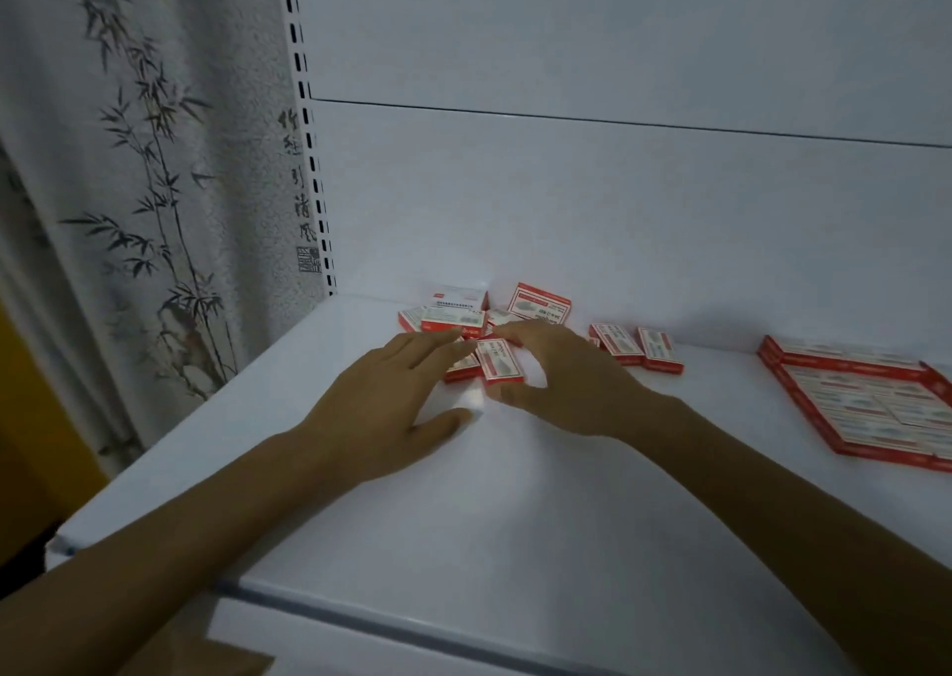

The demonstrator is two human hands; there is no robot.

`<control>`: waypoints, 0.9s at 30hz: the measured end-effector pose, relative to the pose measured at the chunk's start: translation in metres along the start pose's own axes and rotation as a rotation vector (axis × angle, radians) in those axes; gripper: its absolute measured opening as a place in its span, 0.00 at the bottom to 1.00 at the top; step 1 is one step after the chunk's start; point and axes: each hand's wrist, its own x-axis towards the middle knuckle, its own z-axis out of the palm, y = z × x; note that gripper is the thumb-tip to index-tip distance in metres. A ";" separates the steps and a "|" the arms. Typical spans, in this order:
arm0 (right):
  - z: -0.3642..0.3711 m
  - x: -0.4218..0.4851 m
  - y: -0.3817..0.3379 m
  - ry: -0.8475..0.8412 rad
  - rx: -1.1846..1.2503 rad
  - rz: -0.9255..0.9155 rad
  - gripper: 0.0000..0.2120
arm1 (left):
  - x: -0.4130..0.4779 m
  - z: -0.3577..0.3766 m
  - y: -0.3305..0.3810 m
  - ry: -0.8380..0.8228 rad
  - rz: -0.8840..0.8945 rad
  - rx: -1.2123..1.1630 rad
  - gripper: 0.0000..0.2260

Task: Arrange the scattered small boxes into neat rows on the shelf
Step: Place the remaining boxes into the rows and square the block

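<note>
Reaching into the pile [453, 317] at centre frame, the person was gathering loose boxes. The right hand [561, 381] appeared to pinch one box [499, 361] between thumb and forefinger. The left hand [391, 392] lay released, its straight fingers touching boxes beside it. Finished rows [865, 407] sat at the right edge of the shelf [463, 521], with a pair [618, 345] lying between. The next move likely called for lifting that box clear and squaring it against the rows. Labels were blurred, the left fingers hid part of a box, and the rows ran off frame.
</note>
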 end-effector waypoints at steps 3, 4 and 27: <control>0.013 0.004 -0.007 -0.124 -0.060 0.020 0.30 | 0.011 0.003 -0.011 0.006 0.014 -0.051 0.30; 0.015 0.001 -0.008 -0.152 -0.131 0.042 0.29 | 0.015 0.005 -0.013 0.001 0.016 -0.077 0.30; 0.017 -0.025 -0.006 0.291 -0.129 0.131 0.24 | 0.028 0.024 -0.012 0.063 -0.001 -0.300 0.29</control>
